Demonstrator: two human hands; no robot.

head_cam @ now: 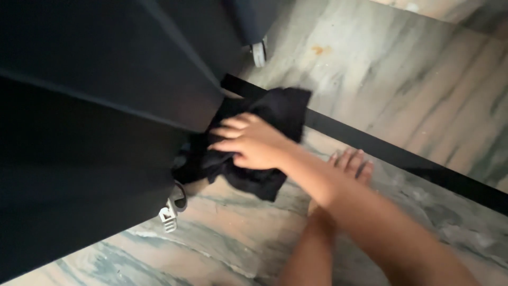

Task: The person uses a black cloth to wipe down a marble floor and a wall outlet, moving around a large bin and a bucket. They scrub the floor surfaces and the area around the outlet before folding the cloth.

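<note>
The right hand [253, 142] lay spread on a black cloth [267, 140], fingers [230, 127] extended toward nine o'clock, pressing the cloth against the edge of a large dark panel [106, 116] that filled the picture from twelve round to eight o'clock. Its grip was not clenched; the palm sat flat on the fabric with the fingers splayed over it, so the cloth was pinned more than grasped. The cloth sat near the centre of the view, bunched, one corner hanging toward six o'clock and another lifted toward one o'clock over a dark bar [402, 159] that ran from the centre off toward four o'clock. The left hand was not in view, so I cannot tell its state.

A bare foot [352, 164] rested on the marble floor [413, 79] at about three o'clock of the hand, just beyond the forearm. A small white caster [259, 53] showed at twelve o'clock, and a pale plastic clip [168, 216] hung at seven o'clock beneath the panel.

With only a flat palm holding it, the cloth could probably slip and drop to the floor if the pressure eased. The loose lower corner might also catch on the clip, and the toes were close to the bar.
</note>
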